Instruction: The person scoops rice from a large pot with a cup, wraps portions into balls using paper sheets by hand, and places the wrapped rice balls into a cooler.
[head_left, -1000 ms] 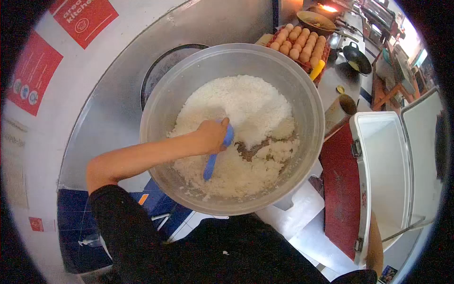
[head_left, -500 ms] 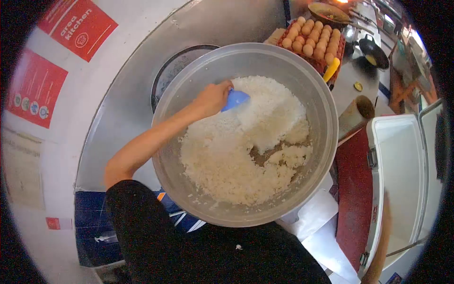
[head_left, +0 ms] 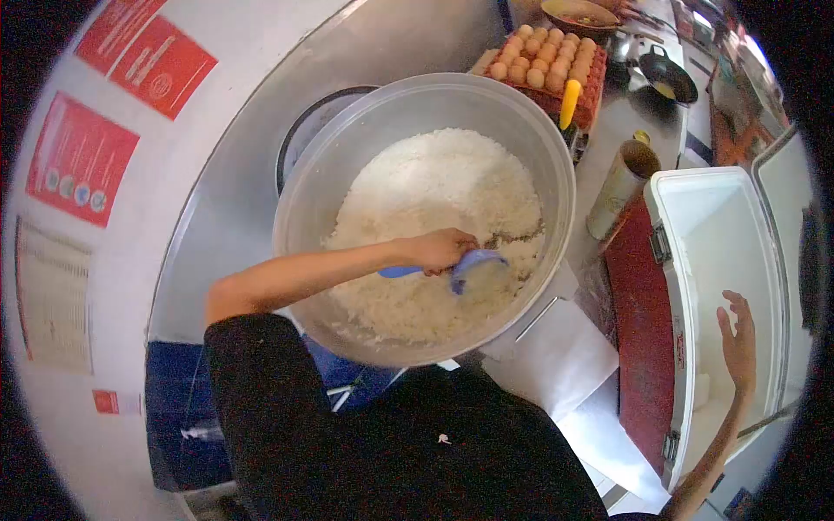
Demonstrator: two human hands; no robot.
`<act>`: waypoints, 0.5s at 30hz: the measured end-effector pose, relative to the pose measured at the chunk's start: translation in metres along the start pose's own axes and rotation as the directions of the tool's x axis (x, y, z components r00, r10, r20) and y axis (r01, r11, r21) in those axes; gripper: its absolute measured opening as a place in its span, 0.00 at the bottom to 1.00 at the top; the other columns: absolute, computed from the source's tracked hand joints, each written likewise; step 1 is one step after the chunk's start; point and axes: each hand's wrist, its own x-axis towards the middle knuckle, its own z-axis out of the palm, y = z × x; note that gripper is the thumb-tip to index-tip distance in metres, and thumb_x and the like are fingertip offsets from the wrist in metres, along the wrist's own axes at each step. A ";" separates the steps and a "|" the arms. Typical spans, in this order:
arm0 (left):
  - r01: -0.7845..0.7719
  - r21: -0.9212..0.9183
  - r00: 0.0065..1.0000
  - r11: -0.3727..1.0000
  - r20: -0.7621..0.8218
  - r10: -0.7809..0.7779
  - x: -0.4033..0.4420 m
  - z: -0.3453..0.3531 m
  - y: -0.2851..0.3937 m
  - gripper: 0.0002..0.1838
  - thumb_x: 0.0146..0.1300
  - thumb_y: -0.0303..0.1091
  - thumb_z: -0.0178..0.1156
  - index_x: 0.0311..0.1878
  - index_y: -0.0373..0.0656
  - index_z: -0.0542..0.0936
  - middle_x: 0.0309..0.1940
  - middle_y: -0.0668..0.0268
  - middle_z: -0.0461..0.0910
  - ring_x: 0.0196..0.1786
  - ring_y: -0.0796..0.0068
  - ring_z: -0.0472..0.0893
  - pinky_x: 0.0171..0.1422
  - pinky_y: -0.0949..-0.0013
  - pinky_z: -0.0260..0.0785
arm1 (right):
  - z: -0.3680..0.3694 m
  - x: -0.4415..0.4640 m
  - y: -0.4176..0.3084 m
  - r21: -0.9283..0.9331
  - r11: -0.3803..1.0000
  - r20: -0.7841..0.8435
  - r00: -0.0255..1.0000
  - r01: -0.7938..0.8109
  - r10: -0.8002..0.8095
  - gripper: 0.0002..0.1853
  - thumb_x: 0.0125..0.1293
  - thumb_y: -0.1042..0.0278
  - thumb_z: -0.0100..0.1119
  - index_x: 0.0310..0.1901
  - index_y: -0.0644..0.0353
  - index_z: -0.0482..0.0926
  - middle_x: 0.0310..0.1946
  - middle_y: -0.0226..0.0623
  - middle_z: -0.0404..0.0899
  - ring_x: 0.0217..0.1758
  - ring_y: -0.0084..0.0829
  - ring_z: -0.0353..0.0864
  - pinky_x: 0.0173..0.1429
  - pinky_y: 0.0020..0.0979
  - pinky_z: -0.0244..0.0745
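Red posters [head_left: 82,159] and a printed sheet [head_left: 54,295] are fixed to the white wall [head_left: 126,304], which is bordered by a metal surface [head_left: 208,234]; brightness [head_left: 754,50] is seen at upper right.

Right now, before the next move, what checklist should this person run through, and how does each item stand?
1. Left hand gripping the blue scoop: ok.
2. Scoop inside the wall of the big pot, at the rice: ok.
3. Scoop well filled: cannot tell; its contents are blurred against the rice.
4. Right hand free: ok, fingers spread, nothing seen in it.
5. White cooler open: ok, its lid stands back.
6. Wide gap between pot and egg tray: not ok; the tray and yellow handle sit close by the rim.
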 end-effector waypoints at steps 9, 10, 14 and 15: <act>0.048 -0.193 0.999 0.980 -0.006 -0.050 -0.048 0.032 0.019 0.15 0.75 0.42 0.41 0.56 0.51 0.74 0.15 0.68 0.68 0.13 0.76 0.66 0.14 0.69 0.60 | 0.006 0.001 0.012 0.122 0.991 0.006 0.999 -0.046 0.046 0.16 0.72 0.64 0.55 0.58 0.57 0.75 0.54 0.38 0.78 0.53 0.34 0.76 0.58 0.34 0.71; 0.077 -0.237 0.997 0.968 0.011 -0.077 -0.064 0.029 0.029 0.14 0.76 0.40 0.39 0.51 0.48 0.74 0.15 0.68 0.67 0.13 0.76 0.66 0.15 0.68 0.58 | 0.006 0.002 0.010 0.139 0.987 0.037 0.996 -0.086 0.081 0.16 0.72 0.63 0.55 0.58 0.57 0.75 0.53 0.39 0.78 0.51 0.33 0.77 0.56 0.35 0.73; -0.115 -0.240 0.988 0.964 -0.125 0.087 -0.056 0.013 0.026 0.14 0.73 0.36 0.40 0.50 0.43 0.75 0.17 0.66 0.71 0.13 0.73 0.71 0.16 0.66 0.66 | 0.008 0.007 0.033 0.048 0.995 0.089 0.993 -0.087 0.083 0.17 0.72 0.58 0.55 0.56 0.58 0.75 0.46 0.41 0.80 0.46 0.31 0.78 0.48 0.34 0.75; -0.128 -0.267 0.988 0.955 -0.123 0.098 -0.035 0.004 0.021 0.14 0.73 0.36 0.40 0.50 0.43 0.75 0.17 0.66 0.71 0.13 0.73 0.71 0.16 0.66 0.66 | 0.006 0.008 0.036 0.013 0.994 0.093 0.990 -0.105 0.103 0.17 0.72 0.57 0.55 0.55 0.58 0.75 0.43 0.41 0.81 0.45 0.31 0.78 0.47 0.34 0.75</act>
